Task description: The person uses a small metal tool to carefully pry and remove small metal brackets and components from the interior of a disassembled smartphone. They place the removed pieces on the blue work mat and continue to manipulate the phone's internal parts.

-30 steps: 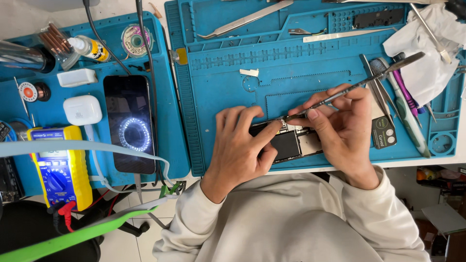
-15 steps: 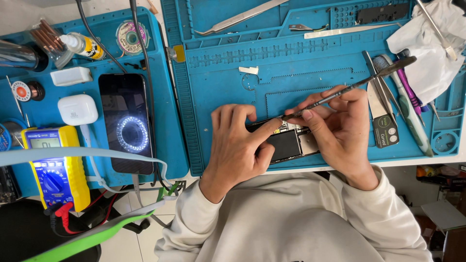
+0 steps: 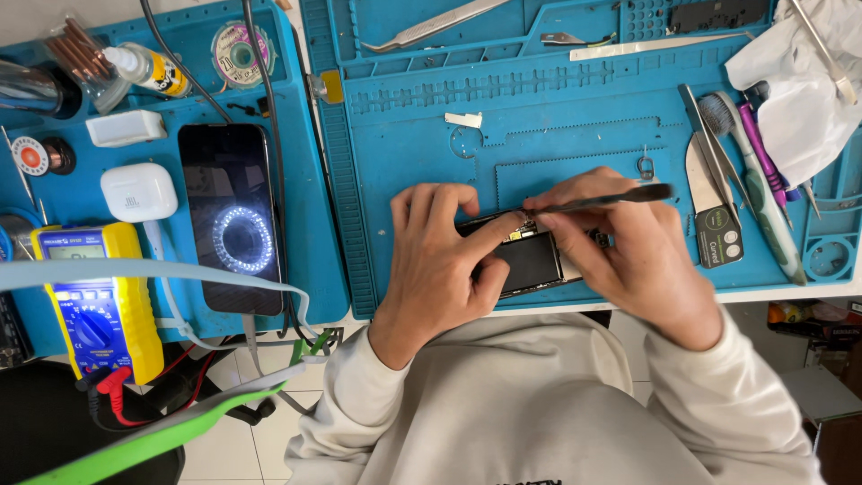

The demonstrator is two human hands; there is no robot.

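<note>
Both hands curled over opened phone

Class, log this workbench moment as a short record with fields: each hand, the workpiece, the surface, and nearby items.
Left hand: steadies the opened phone, fingers on its top edge
Right hand: grip on a thin black tool, tip at the phone's upper edge
Surface: blue repair mat
Nearby: second phone, yellow multimeter, white cloth

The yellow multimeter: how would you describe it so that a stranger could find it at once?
Start at the smaller blue mat on the left side of the desk and follow its near edge. The yellow multimeter lies there, left of the black phone with the glowing ring. It alone is yellow, with a blue dial face.
</note>
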